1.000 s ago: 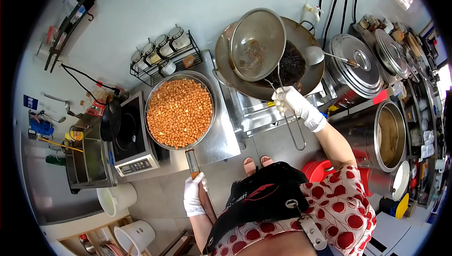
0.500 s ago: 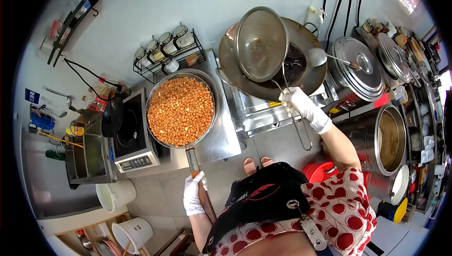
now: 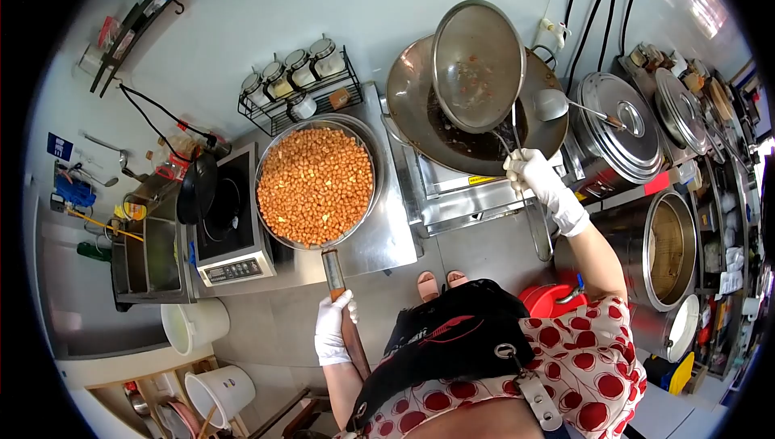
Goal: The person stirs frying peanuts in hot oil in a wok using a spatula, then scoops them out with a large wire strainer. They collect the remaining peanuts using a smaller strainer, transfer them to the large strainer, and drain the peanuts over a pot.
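Note:
My left hand [image 3: 333, 327], in a white glove, is closed round the wooden handle of a round strainer [image 3: 333, 274] heaped with reddish-brown peanuts [image 3: 315, 186]. This strainer rests over a metal bowl on the steel counter. My right hand [image 3: 537, 178], also gloved, grips the wire handle of a large fine-mesh sieve [image 3: 478, 67] with a few reddish bits in it. The sieve hangs tilted above a wok [image 3: 412, 84] holding dark liquid. A ladle [image 3: 552, 105] leans inside the wok's right side.
An induction cooker [image 3: 234, 269] and a sink [image 3: 165, 265] stand left of the peanuts. Behind is a rack of spice jars [image 3: 299, 67]. Lidded pots [image 3: 622, 120] and a tall open pot [image 3: 668, 253] are on the right. White buckets [image 3: 196, 326] stand lower left.
The mesh sieve has shifted right and slightly up over the wok, together with my right hand. The strainer of peanuts stays in place, with my left hand still on its handle.

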A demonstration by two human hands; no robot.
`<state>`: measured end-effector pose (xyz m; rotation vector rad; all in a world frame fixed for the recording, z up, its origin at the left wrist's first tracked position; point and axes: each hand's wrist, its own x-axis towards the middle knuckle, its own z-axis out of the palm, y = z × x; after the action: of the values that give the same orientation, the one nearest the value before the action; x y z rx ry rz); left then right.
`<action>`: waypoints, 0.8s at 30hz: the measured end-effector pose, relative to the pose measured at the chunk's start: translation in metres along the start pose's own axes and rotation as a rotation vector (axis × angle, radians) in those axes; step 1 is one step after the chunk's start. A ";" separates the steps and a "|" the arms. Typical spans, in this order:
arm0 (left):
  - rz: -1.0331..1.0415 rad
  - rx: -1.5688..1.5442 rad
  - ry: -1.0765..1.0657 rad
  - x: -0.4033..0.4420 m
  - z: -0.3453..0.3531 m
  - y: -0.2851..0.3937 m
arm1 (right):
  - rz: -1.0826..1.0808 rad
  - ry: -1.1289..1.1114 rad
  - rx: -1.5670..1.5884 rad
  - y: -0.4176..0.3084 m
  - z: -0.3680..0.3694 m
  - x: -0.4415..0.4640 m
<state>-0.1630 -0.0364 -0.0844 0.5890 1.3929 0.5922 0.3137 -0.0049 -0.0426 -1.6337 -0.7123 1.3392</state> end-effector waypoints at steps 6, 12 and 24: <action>0.003 -0.038 -0.008 0.004 -0.008 -0.007 | -0.053 -0.001 0.020 0.004 -0.012 -0.006; 0.022 -0.042 -0.036 0.003 -0.008 -0.005 | -0.108 -0.013 -0.002 0.001 -0.017 -0.024; 0.041 0.083 0.004 -0.007 -0.006 0.009 | -0.077 -0.192 0.306 0.034 -0.035 -0.048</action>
<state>-0.1700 -0.0347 -0.0735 0.6846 1.4172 0.5700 0.3318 -0.0705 -0.0504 -1.2372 -0.6391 1.4813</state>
